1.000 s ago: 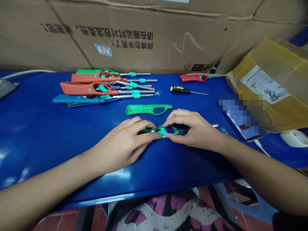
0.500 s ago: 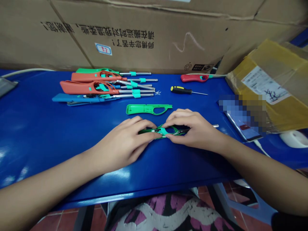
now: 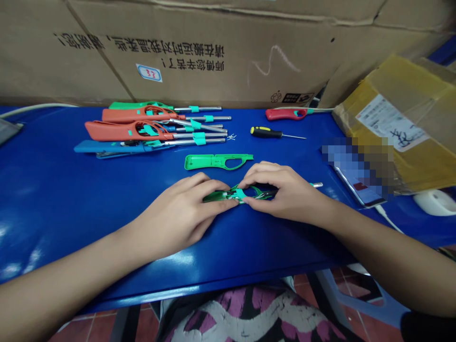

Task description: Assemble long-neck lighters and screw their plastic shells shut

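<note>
Between my hands lies an opened green lighter (image 3: pixel 253 191) of the long-necked kind, its inner parts and a turquoise trigger (image 3: pixel 241 194) showing. My left hand (image 3: pixel 190 209) is closed on its handle end, thumb and fingers on opposite edges. Around the trigger and the finger loop, my right hand (image 3: pixel 281 190) pinches the same lighter. The metal tip (image 3: pixel 318 185) sticks out beyond my right hand; the rest of the neck is hidden under it. Just behind them a loose green half shell (image 3: pixel 206 162) rests with its hollow side up.
Several lighters in orange, blue and green, like this orange lighter (image 3: pixel 124 131), lie in a pile at back left. A screwdriver (image 3: pixel 266 132) and a red lighter (image 3: pixel 283 114) lie at the back. A phone (image 3: pixel 351 185) and a taped parcel (image 3: pixel 420 166) stand right. A large carton (image 3: pixel 199 28) walls the back.
The whole view has shifted slightly. Both hands keep their hold on the green lighter, with only tiny finger movement at the trigger; nothing was let go.
</note>
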Action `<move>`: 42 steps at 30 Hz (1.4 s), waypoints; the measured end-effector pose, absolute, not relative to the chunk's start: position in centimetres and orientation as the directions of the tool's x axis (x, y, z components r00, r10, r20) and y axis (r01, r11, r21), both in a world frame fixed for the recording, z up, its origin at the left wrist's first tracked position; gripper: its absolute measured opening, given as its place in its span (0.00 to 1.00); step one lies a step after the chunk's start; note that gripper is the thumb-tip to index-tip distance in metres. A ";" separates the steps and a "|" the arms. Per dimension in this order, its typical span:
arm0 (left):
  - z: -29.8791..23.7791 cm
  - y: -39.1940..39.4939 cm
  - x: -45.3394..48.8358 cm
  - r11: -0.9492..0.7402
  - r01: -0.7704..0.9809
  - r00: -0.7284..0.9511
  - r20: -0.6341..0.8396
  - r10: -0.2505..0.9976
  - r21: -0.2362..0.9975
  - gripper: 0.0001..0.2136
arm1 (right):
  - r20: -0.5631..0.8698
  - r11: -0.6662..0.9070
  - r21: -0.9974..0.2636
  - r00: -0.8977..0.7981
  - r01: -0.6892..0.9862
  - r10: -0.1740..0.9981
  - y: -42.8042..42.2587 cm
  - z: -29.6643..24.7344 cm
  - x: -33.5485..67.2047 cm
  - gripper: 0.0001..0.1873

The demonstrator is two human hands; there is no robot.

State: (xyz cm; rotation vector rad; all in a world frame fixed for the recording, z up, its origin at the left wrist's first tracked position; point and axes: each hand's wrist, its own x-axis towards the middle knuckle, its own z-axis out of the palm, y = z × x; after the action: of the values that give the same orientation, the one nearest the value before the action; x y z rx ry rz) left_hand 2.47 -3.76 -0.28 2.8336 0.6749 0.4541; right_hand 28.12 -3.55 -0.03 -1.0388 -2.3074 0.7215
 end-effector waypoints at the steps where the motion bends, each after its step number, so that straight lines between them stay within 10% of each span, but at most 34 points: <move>1: -0.3 -3.8 2.5 -0.880 0.406 0.850 0.252 0.463 0.247 0.18 | 0.217 0.564 -0.646 -0.584 0.515 0.782 -3.6 0.0 28.2 0.09; 30: -0.8 -3.9 2.5 -0.842 0.440 0.822 0.237 0.517 0.312 0.15 | 0.181 0.543 -0.671 -0.599 0.504 0.780 -3.4 0.1 28.1 0.08; 42: -0.7 -4.0 2.5 -0.839 0.441 0.811 0.258 0.525 0.321 0.14 | 0.244 0.761 -0.451 -0.756 0.466 0.607 -3.8 0.9 29.1 0.05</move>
State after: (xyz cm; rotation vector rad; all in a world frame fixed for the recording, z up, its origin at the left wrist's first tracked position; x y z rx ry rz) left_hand 2.47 -4.02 -0.73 2.7513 0.7460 0.4969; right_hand 29.07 -3.78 0.94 -0.8199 -2.5793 0.5188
